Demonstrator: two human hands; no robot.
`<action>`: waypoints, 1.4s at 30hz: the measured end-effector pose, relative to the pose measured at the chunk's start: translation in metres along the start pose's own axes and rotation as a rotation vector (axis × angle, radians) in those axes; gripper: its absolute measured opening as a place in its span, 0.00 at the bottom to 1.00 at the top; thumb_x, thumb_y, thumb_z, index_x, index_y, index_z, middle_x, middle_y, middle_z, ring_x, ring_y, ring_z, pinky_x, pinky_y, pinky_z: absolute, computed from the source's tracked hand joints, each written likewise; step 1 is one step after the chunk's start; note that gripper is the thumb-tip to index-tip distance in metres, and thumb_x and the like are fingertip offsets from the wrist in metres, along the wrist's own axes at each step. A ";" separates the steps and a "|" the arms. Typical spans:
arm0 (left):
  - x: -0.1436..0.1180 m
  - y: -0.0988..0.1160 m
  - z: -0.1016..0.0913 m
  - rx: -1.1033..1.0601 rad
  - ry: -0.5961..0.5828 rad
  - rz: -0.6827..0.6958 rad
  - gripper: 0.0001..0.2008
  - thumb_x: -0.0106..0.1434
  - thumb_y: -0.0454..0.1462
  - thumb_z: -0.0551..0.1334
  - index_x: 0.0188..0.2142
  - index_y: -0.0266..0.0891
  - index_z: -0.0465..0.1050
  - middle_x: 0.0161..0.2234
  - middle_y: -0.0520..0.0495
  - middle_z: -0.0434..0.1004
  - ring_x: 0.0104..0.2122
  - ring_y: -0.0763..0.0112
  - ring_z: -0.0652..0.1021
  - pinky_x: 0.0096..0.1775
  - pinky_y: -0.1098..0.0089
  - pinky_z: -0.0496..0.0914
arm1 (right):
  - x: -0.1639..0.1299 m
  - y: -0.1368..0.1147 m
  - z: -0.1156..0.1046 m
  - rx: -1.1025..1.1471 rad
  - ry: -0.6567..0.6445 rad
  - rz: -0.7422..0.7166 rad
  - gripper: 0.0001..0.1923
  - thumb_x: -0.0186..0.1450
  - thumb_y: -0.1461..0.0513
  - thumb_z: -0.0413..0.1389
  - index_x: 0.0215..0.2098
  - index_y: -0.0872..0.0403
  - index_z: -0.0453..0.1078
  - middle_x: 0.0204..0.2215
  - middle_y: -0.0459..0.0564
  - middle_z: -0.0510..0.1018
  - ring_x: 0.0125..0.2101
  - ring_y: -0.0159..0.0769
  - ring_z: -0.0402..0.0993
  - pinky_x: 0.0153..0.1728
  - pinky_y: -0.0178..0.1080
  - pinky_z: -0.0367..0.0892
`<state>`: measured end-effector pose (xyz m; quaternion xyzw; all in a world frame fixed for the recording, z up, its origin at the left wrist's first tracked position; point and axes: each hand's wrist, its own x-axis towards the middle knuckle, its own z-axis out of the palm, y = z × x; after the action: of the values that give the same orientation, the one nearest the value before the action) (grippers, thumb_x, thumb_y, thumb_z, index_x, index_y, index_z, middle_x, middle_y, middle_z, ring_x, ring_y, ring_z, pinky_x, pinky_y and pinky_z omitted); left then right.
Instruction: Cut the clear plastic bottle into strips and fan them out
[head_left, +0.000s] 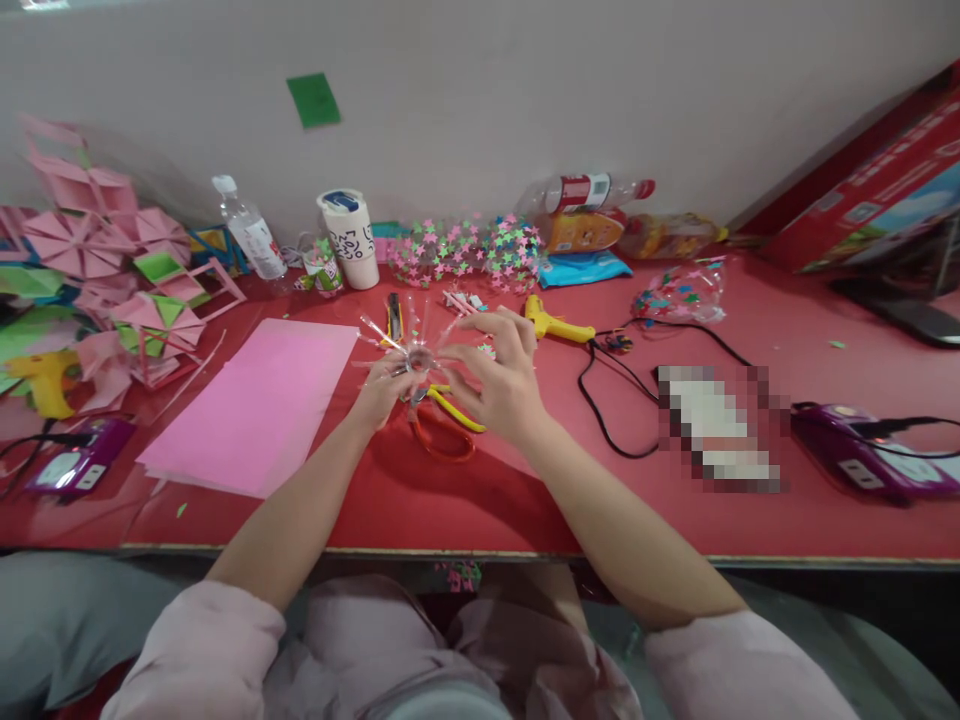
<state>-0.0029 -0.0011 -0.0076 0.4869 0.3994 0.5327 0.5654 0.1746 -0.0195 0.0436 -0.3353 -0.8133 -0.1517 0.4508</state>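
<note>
My left hand (386,392) is closed on a clear plastic bottle piece (420,358), cut into strips that splay outward round a ring-shaped middle. To its right, my right hand (510,378) has its fingers curved and apart, with the index fingertip at the strips; whether it touches one is hard to tell. Beneath both hands lie scissors (442,447) with red and yellow handles, the blades partly hidden. Just behind the plastic piece is a yellow and black utility knife (394,318). A yellow glue gun (556,322) rests beyond my right hand.
Pink paper sheets (259,410) lie on the left, near folded paper shapes (90,240) and another glue gun (46,383). Along the wall stand a bottle (251,230), a tumbler (350,240) and star-covered plastic pieces (450,250). Purple power strips (862,450) and cords flank the red table (510,520).
</note>
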 end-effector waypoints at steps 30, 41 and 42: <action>0.000 -0.002 0.000 -0.044 -0.027 -0.042 0.15 0.45 0.32 0.64 0.36 0.37 0.75 0.22 0.56 0.68 0.17 0.84 0.61 0.20 0.77 0.55 | 0.004 -0.001 -0.001 0.152 -0.060 0.067 0.05 0.61 0.67 0.54 0.31 0.50 0.70 0.53 0.51 0.71 0.57 0.47 0.60 0.55 0.55 0.60; -0.001 0.000 0.001 -0.046 -0.037 -0.056 0.15 0.43 0.32 0.64 0.35 0.37 0.75 0.22 0.56 0.69 0.16 0.84 0.60 0.19 0.77 0.53 | 0.007 0.005 -0.002 0.142 -0.194 0.017 0.07 0.62 0.64 0.55 0.29 0.50 0.75 0.54 0.51 0.70 0.59 0.49 0.58 0.57 0.57 0.59; -0.001 0.001 0.001 -0.044 -0.039 -0.055 0.15 0.43 0.32 0.64 0.34 0.37 0.75 0.22 0.56 0.69 0.16 0.85 0.60 0.19 0.77 0.53 | 0.007 0.006 -0.002 0.157 -0.202 0.024 0.07 0.62 0.64 0.56 0.28 0.50 0.75 0.54 0.51 0.70 0.59 0.49 0.58 0.57 0.57 0.59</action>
<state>-0.0024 -0.0024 -0.0065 0.4736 0.3896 0.5160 0.5980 0.1769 -0.0135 0.0504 -0.3222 -0.8598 -0.0478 0.3932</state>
